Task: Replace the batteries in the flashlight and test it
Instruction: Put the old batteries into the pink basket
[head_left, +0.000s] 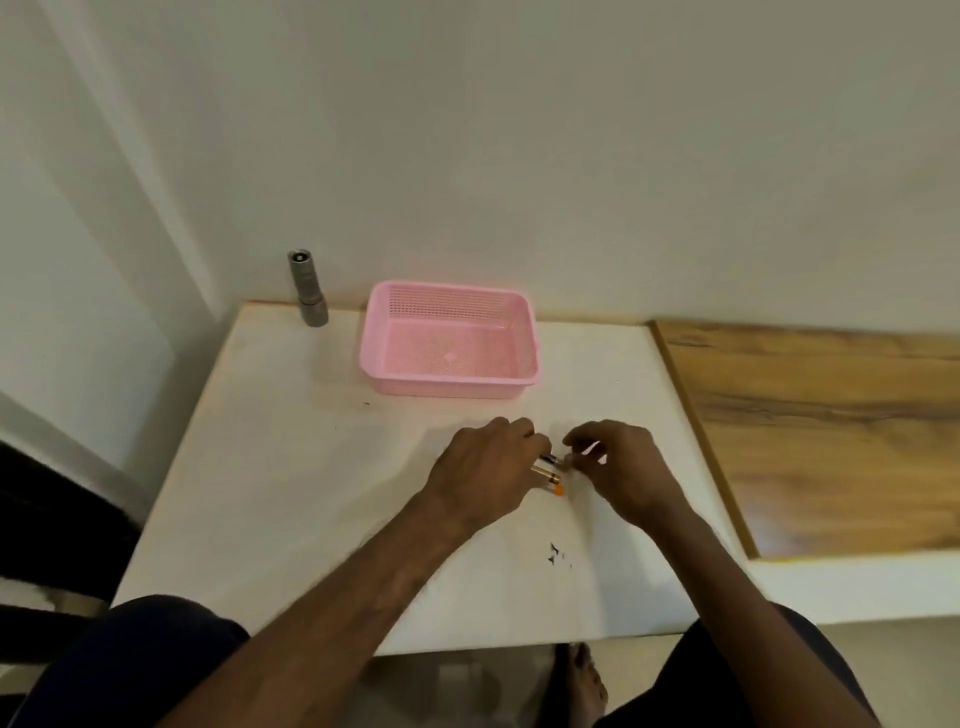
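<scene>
A grey metal flashlight stands upright at the far left corner of the white table, well away from both hands. My left hand rests on the table's middle and is closed over small batteries; dark, gold and orange ends poke out from under its fingers. My right hand hovers just to their right, fingertips pinched together close to the batteries' ends; whether it holds anything is too blurred to tell.
An empty pink plastic basket sits at the back centre of the table. A wooden surface adjoins on the right. Small black marks lie near the front. White walls stand close behind and left.
</scene>
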